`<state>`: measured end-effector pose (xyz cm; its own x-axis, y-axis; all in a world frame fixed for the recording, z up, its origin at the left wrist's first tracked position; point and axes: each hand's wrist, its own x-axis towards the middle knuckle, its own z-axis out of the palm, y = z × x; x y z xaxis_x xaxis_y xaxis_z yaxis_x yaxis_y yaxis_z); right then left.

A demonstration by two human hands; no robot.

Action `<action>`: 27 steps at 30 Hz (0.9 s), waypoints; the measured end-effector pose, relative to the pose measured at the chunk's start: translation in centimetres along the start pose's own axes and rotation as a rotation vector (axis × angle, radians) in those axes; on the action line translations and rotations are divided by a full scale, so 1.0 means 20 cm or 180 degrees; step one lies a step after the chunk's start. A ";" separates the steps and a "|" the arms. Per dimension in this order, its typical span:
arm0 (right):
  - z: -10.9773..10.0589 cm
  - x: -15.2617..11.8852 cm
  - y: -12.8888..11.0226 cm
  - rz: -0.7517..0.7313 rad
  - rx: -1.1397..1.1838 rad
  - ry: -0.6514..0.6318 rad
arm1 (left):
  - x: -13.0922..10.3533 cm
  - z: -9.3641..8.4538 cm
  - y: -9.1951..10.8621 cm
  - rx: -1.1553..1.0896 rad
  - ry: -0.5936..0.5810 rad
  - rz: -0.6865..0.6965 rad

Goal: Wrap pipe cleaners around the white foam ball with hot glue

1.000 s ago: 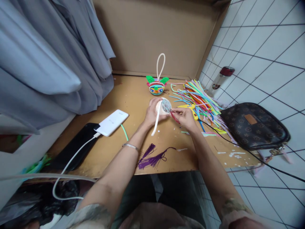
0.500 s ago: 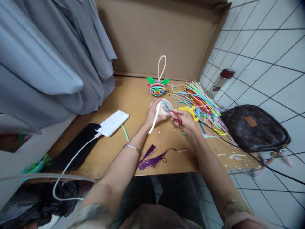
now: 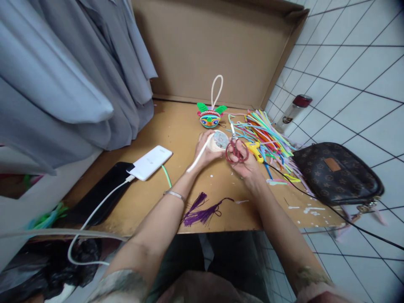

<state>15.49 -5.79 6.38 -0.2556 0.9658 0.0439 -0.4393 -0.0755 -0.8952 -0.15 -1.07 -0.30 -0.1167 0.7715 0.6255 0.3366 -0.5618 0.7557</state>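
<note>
My left hand (image 3: 204,150) is wrapped round a white round form (image 3: 220,140) with a greyish-blue open or flat end facing up. From it a white fuzzy strip (image 3: 197,160) hangs down over my left wrist. In my right hand (image 3: 244,162) are red-handled scissors (image 3: 232,147), held close beside the form with the blades pointing away from me. Something white shows at the blade tips; I cannot tell if it is held there. Behind my hands stands a colourful animal-head ornament (image 3: 210,120) with green ears and a white loop on top.
Right of my hand lie a yellow glue gun (image 3: 256,152), a heap of coloured pipe cleaners (image 3: 268,132) and a brown patterned bag (image 3: 341,170). Purple tassels (image 3: 202,215) lie near the front edge. A white power bank (image 3: 151,163) with a cable is at left; a bottle (image 3: 293,111) stands behind.
The scissors have turned from pointing at the white form to pointing away from me, off its end. The white strip has swung left over my wrist.
</note>
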 end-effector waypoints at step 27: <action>-0.23 0.04 -0.15 0.0612 -0.6407 0.1942 | 0.01 -0.02 0.05 -0.0059 -0.0181 -0.0387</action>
<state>20.64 -3.67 6.99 0.2553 0.9512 0.1734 0.9665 -0.2560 -0.0183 -0.23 -1.67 0.71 -0.1022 0.8496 0.5174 0.3057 -0.4681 0.8291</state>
